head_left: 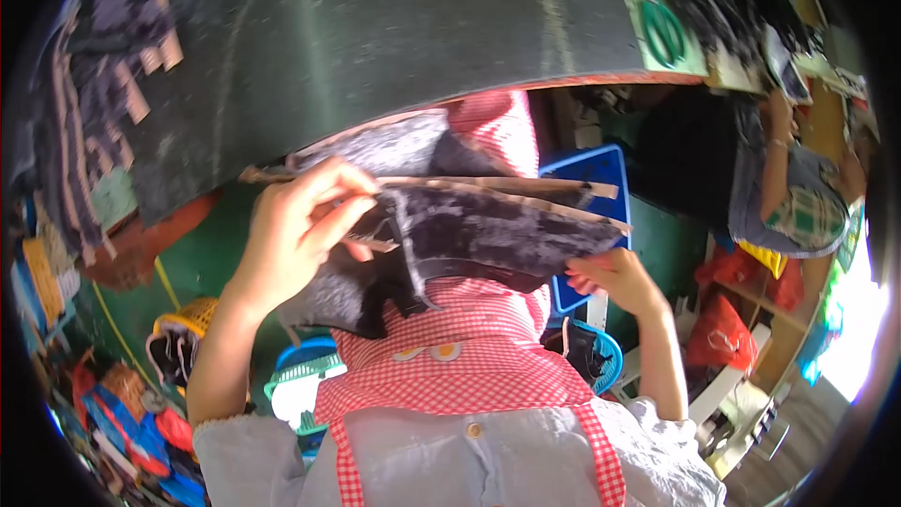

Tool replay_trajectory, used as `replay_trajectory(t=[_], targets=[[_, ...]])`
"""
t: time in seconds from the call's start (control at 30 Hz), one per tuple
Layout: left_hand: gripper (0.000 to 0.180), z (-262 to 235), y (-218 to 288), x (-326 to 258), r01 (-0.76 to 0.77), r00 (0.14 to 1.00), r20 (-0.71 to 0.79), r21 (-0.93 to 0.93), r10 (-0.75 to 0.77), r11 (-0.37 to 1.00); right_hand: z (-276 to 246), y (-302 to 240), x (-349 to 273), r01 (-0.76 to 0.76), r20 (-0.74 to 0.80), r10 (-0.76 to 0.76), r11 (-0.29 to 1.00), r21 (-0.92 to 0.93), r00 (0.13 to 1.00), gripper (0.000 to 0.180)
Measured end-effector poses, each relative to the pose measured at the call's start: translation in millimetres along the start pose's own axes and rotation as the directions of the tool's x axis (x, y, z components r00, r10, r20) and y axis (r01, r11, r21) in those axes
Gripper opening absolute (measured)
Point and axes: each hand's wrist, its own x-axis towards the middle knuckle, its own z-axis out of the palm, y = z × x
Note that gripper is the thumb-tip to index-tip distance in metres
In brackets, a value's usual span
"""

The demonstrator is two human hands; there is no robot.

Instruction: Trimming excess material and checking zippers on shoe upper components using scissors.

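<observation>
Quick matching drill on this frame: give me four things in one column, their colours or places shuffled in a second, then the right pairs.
Things:
1. dark fuzzy pieces
2. apron
3. tray
4. basket

Descriptions:
A. yellow, low at the left
B. blue, behind the right hand
C. held up by both hands, pinched by the left hand
D. red-and-white check

Pairs: 1-C, 2-D, 3-B, 4-A

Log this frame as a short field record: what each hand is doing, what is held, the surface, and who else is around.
left hand: pinches the near edge of a stack of dark cut material pieces
right hand: supports the stack from below at its right end
surface: dark worktable, beyond the stack
clothing: red checked apron
nearby: another person at right
</observation>
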Motion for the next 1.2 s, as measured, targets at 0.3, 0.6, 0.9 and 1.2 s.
replay_trajectory(t=[0.3,0.6,0.9,1.2], targets=[[0.002,-17.8,-27.5,-22.0,0.103,0.994,0.043,0.032,-0.104,0.994,34.9,-51.4,12.4,0.713,-0.513,-0.6,0.7,0.036,0.614,0.028],[0.002,-3.2,10.6,-36.0,0.083,0.982,0.163,0.063,-0.092,0.995,117.1,-154.7,56.6,0.877,-0.081,-0.957,0.287,-0.387,0.277,0.043],[0.012,-5.0,-0.5,-18.5,0.205,0.965,0.197,-0.149,-0.174,0.967,85.5,-159.4,45.2,0.89,0.144,-0.879,0.455,-0.033,0.454,0.029],[0.014,-6.8,-1.8,-15.5,0.162,0.98,0.135,-0.094,-0.149,0.982,75.3,-160.6,30.7,0.775,0.232,-0.802,0.595,0.214,0.551,0.053]])
